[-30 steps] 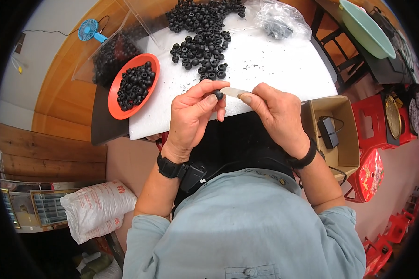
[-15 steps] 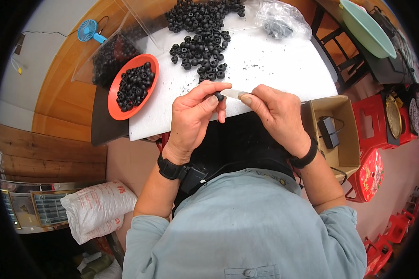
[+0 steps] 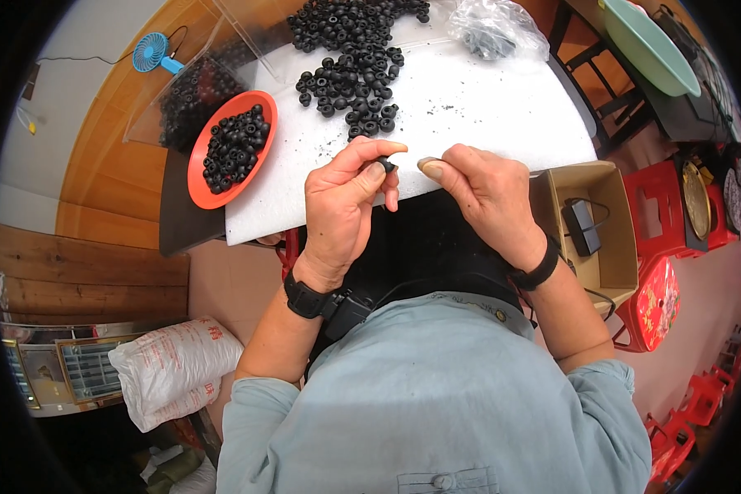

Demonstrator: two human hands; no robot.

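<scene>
My left hand [image 3: 336,202] pinches a small black round part [image 3: 389,165] with a hole in it, over the near edge of the white foam sheet [image 3: 486,111]. To its right, my right hand [image 3: 498,202] is closed around a small knife. The blade hardly shows now, pale against the white sheet; a gap separates my right fingertips from the part. Beyond my hands lies a heap of similar black parts [image 3: 358,82]. At the left, an orange-red bowl [image 3: 214,200] holds many more of them. Dark crumbs are scattered over the sheet.
A clear plastic bag [image 3: 498,29] lies at the back. Behind the bowl stands a clear box [image 3: 193,103] with black parts inside, near a blue fan [image 3: 150,52]. An open cardboard box [image 3: 616,247] holding a black adapter [image 3: 582,226] stands at my right, beside red stools [image 3: 654,202].
The knife blade was touching the black part and plainly visible; now it is drawn away and hardly shows. My left hand has kept its pinch, with the part slightly turned.
</scene>
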